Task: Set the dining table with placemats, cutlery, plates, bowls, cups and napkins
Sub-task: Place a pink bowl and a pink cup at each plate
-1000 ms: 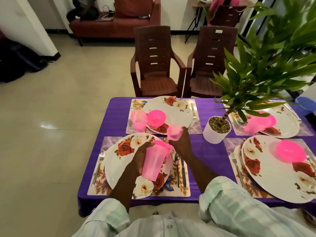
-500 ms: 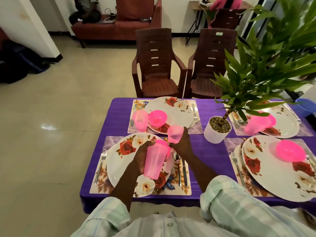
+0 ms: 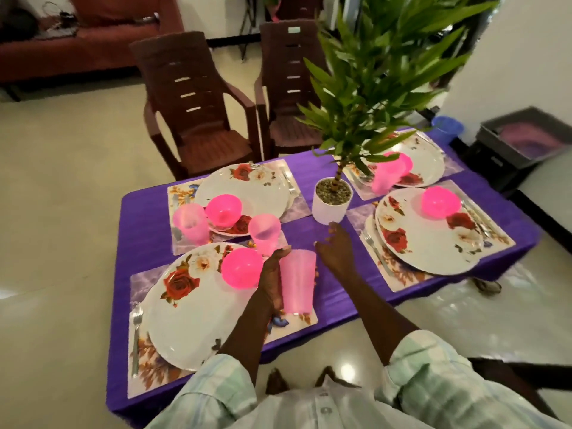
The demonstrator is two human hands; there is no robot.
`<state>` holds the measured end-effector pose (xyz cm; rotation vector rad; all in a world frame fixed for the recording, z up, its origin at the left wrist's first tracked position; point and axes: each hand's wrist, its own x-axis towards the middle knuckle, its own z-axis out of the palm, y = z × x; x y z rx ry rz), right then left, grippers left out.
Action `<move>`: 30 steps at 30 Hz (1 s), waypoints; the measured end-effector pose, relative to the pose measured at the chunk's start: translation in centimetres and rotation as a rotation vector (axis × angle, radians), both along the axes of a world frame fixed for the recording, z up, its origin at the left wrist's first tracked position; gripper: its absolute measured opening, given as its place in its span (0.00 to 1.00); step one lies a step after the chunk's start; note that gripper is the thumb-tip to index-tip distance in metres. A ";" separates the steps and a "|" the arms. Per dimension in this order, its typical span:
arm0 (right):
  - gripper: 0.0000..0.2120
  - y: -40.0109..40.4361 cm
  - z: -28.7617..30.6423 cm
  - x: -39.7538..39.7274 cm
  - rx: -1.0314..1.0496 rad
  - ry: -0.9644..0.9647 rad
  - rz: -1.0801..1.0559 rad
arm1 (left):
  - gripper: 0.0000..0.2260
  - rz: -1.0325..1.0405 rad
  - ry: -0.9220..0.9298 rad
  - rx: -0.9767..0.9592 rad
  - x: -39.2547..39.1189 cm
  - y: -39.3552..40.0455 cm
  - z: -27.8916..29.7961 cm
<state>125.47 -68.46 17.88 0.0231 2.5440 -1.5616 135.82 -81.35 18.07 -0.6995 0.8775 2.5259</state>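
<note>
Left hand point(image 3: 272, 280) grips an upright pink cup point(image 3: 297, 281), fingers wrapped round its side, held just above the near placemat point(image 3: 297, 320) at the bench point(image 3: 325, 292) edge. Right hand point(image 3: 335, 249) holds nothing, fingers loosely spread, hovering over bare purple cloth just right of the held cup and just short of the white plant pot point(image 3: 331, 201). A second pink cup point(image 3: 264, 232) stands upright just beyond the left hand, free of both hands. Pink bowl point(image 3: 241, 267) sits on the floral plate point(image 3: 198, 305) immediately left of the left hand; a fork point(image 3: 136, 339) lies on the far-left edge of that mat. Further beyond the left hand: another plate point(image 3: 247, 190) with a pink bowl point(image 3: 223, 210) and a pink cup point(image 3: 189, 222) beside it. Right of the right hand: plate point(image 3: 427, 230) with pink bowl point(image 3: 441, 202), fork point(image 3: 376, 250) on its near side. Behind the pot, a fourth plate point(image 3: 424, 162) with pink cup point(image 3: 382, 178), partly hidden by leaves. Frame is blurry. Two brown chairs point(image 3: 198, 97) stand past the bench.
</note>
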 end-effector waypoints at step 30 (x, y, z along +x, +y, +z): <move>0.23 38.6 3.3 -15.2 -0.104 -0.358 0.146 | 0.24 0.175 0.170 -0.365 -22.6 37.6 1.6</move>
